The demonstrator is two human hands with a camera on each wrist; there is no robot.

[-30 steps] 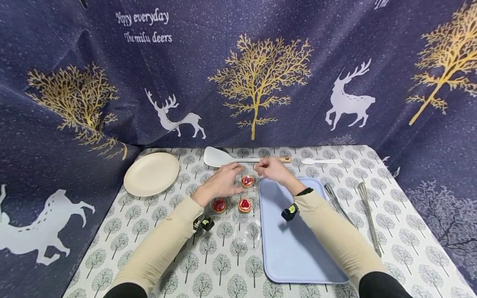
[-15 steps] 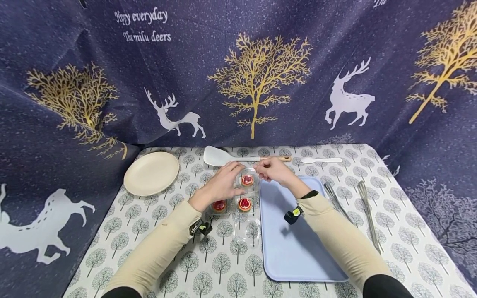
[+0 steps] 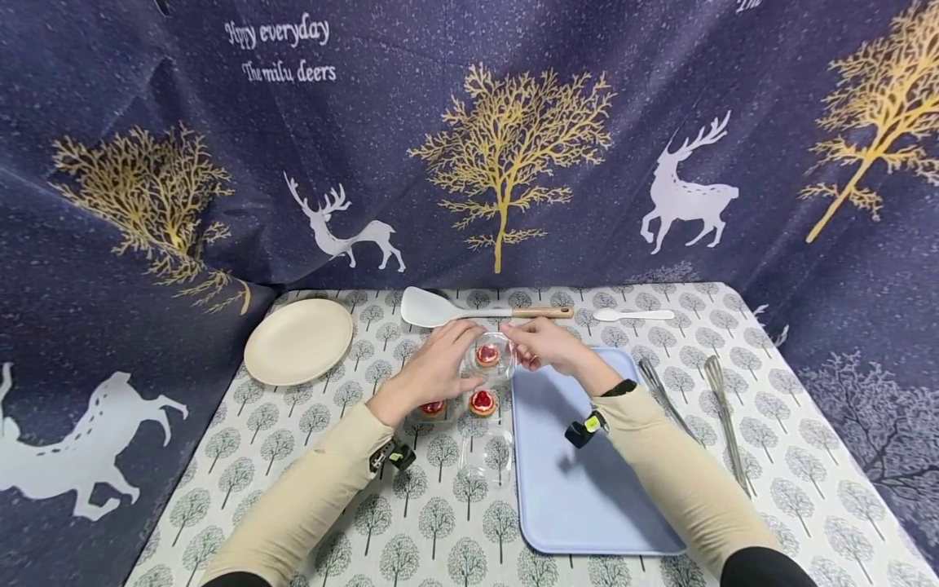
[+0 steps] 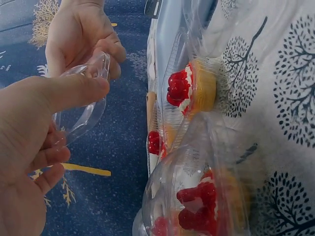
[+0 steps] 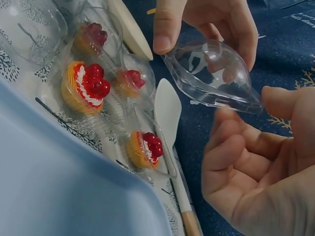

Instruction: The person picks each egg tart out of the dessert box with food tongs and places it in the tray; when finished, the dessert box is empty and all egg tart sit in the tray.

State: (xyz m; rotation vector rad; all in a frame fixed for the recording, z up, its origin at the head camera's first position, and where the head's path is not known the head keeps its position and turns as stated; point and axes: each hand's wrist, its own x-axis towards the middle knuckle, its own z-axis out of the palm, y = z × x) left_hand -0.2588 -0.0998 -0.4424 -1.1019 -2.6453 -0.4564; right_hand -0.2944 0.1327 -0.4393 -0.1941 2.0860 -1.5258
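My left hand [image 3: 438, 363] pinches one edge of a clear plastic dome lid [image 5: 211, 73] between thumb and fingers. At the opposite corner of this lid, the thumb and a fingertip of my right hand [image 3: 552, 346] grip its rim. The lid is up over the back of a group of red-topped tarts. A tart [image 3: 487, 355] shows under the lid in the head view, with another tart [image 3: 482, 402] in front of it. To the left, one more tart [image 3: 432, 407] is partly covered by my left wrist. Clear plastic cases [image 4: 204, 142] surround the tarts.
A blue tray [image 3: 587, 497] lies under my right forearm. A beige plate [image 3: 298, 342] stands at back left. Behind the hands are a white spatula [image 3: 429, 308] and a white spoon [image 3: 634, 315]. Metal whisks [image 3: 722, 416] lie right of the tray.
My right hand has shifted slightly right and down, uncovering the spatula's wooden handle, and the lid shows more clearly between the hands. My left hand has barely moved.
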